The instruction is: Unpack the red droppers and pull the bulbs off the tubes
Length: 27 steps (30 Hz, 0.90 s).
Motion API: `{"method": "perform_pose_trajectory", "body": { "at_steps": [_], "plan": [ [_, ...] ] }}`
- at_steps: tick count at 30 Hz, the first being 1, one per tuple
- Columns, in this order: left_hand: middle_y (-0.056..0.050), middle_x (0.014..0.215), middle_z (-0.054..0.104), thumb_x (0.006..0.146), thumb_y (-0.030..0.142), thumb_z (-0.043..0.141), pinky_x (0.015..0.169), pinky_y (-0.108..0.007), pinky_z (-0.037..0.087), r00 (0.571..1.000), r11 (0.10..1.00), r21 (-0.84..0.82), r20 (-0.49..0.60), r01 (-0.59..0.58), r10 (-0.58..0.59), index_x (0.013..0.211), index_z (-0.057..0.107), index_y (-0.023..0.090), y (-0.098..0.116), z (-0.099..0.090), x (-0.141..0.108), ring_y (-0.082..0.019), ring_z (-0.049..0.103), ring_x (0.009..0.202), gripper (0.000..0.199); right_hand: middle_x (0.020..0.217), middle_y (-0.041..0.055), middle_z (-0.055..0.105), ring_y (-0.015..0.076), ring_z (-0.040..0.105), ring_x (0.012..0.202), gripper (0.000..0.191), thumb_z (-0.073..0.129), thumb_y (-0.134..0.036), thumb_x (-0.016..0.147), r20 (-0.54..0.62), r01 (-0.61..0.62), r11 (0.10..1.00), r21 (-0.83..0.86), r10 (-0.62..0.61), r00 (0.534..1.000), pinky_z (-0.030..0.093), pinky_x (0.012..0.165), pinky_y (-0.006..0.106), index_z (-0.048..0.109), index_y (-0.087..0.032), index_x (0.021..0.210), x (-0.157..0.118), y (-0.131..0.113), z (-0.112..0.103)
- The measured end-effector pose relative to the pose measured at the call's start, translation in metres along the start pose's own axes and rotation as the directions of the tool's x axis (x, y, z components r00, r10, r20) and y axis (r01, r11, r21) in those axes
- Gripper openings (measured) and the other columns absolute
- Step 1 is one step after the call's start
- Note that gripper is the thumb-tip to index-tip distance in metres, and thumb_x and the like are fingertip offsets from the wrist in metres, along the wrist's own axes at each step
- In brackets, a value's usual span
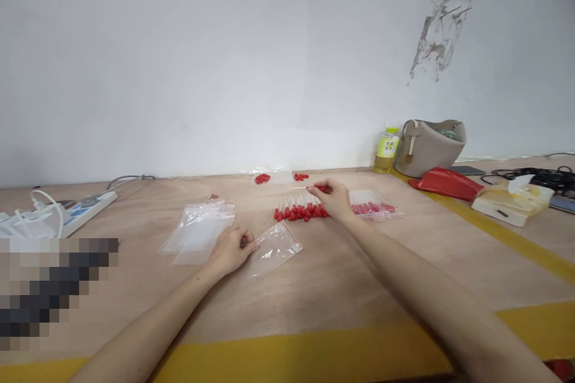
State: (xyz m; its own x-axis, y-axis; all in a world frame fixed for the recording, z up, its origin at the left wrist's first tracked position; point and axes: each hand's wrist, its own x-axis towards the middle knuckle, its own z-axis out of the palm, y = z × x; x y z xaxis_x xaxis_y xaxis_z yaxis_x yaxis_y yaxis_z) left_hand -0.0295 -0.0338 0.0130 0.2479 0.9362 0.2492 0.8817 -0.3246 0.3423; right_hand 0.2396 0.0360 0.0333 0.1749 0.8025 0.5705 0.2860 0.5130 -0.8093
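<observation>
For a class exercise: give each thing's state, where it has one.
Right hand: pinching red-ended piece
Left hand: curled, at clear bag
Clear bag: lying unfilled
Bag pile: overlapping
Red-ended row: side by side
Loose red pieces: two heaps
Bottle: upright, capped
Handbag: upright, open
Tissue pack: open
Power strip: seemingly occupied

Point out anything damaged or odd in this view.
The wall looks damaged: above the beige bag, a ragged, blotchy patch breaks its otherwise mostly plain surface. I see no obvious spill on the table.

red tips [309,212], yellow tabletop stripes [287,356]
</observation>
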Motion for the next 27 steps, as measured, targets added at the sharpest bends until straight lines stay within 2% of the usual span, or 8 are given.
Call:
{"method": "perform_pose_trajectory", "body": {
  "at_steps": [4,7,11,14,17,20,24,27],
  "plan": [
    [-0.002,0.072,0.058,0.079,0.041,0.043,0.066,-0.029,0.038,0.999,0.998,0.070,-0.037,-0.008,0.010,0.068,0.051,0.020,0.006,-0.004,-0.004,-0.019,0.054,0.074,0.026,0.080,0.0029,0.058,0.0142,0.054,0.075,0.011,0.060,-0.029,0.073,0.101,0.200,0.952,-0.233,-0.181,0.978,0.044,0.072,0.028,0.059,-0.019,0.073,-0.003,0.000,0.044],
    [0.001,0.066,0.058,0.081,0.044,0.037,0.059,-0.026,0.035,0.983,0.991,0.050,-0.141,0.123,-0.115,0.073,0.048,0.021,-0.007,-0.017,-0.001,-0.017,0.054,0.064,0.027,0.086,0.0039,0.056,0.0132,0.054,0.074,0.008,0.055,-0.024,0.078,0.194,0.236,0.886,-0.399,-0.170,0.966,0.043,0.069,0.027,0.059,-0.018,0.075,-0.007,0.004,0.064],
    [-0.001,0.070,0.059,0.080,0.047,0.035,0.056,-0.026,0.036,0.862,0.913,0.013,-0.337,0.407,-0.379,0.076,0.047,0.021,-0.047,-0.041,0.010,-0.019,0.056,0.066,0.028,0.085,0.0044,0.055,0.0141,0.053,0.075,0.009,0.054,-0.021,0.078,0.245,0.257,0.840,-0.478,-0.153,0.957,0.040,0.069,0.026,0.061,-0.018,0.074,-0.014,0.008,0.074],
    [-0.004,0.080,0.062,0.079,0.044,0.037,0.064,-0.032,0.039,0.770,0.820,0.007,-0.351,0.572,-0.534,0.080,0.046,0.020,-0.075,-0.051,0.014,-0.023,0.058,0.076,0.026,0.084,0.0046,0.055,0.0140,0.052,0.074,0.010,0.055,-0.021,0.077,0.281,0.280,0.813,-0.511,-0.150,0.948,0.039,0.068,0.025,0.063,-0.017,0.072,-0.018,0.008,0.075],
    [-0.008,0.083,0.062,0.078,0.038,0.039,0.078,-0.042,0.036,0.721,0.750,0.058,-0.333,0.659,-0.608,0.090,0.045,0.016,-0.089,-0.052,0.014,-0.027,0.058,0.081,0.025,0.082,0.0049,0.056,0.0140,0.052,0.075,0.014,0.053,-0.020,0.079,0.314,0.298,0.786,-0.541,-0.140,0.939,0.038,0.070,0.025,0.064,-0.017,0.070,-0.021,0.006,0.075],
    [-0.013,0.094,0.059,0.078,0.036,0.040,0.084,-0.047,0.031,0.722,0.737,0.122,-0.355,0.665,-0.593,0.096,0.045,0.011,-0.087,-0.047,0.012,-0.032,0.054,0.093,0.031,0.082,0.0066,0.057,0.0169,0.051,0.082,0.018,0.053,-0.025,0.079,0.333,0.314,0.761,-0.568,-0.136,0.933,0.035,0.074,0.028,0.065,-0.017,0.070,-0.024,0.004,0.075],
    [-0.018,0.114,0.048,0.077,0.034,0.041,0.088,-0.046,0.029,0.720,0.731,0.266,-0.556,0.629,-0.416,0.102,0.049,0.012,-0.072,-0.041,0.007,-0.034,0.038,0.112,0.034,0.087,0.0083,0.062,0.0224,0.049,0.088,0.029,0.053,-0.045,0.078,0.306,0.330,0.697,-0.636,-0.165,0.938,0.029,0.079,0.037,0.065,-0.019,0.081,-0.025,-0.001,0.075],
    [-0.015,0.130,0.036,0.081,0.041,0.036,0.096,-0.050,0.020,0.824,0.792,0.374,-0.499,0.483,-0.268,0.116,0.046,0.018,-0.067,-0.036,0.005,-0.032,0.028,0.122,0.043,0.087,0.0085,0.063,0.0227,0.048,0.087,0.035,0.048,-0.050,0.079,0.205,0.261,0.682,-0.683,-0.164,0.965,0.025,0.079,0.038,0.064,-0.020,0.083,-0.020,-0.004,0.065]
  ]
}}
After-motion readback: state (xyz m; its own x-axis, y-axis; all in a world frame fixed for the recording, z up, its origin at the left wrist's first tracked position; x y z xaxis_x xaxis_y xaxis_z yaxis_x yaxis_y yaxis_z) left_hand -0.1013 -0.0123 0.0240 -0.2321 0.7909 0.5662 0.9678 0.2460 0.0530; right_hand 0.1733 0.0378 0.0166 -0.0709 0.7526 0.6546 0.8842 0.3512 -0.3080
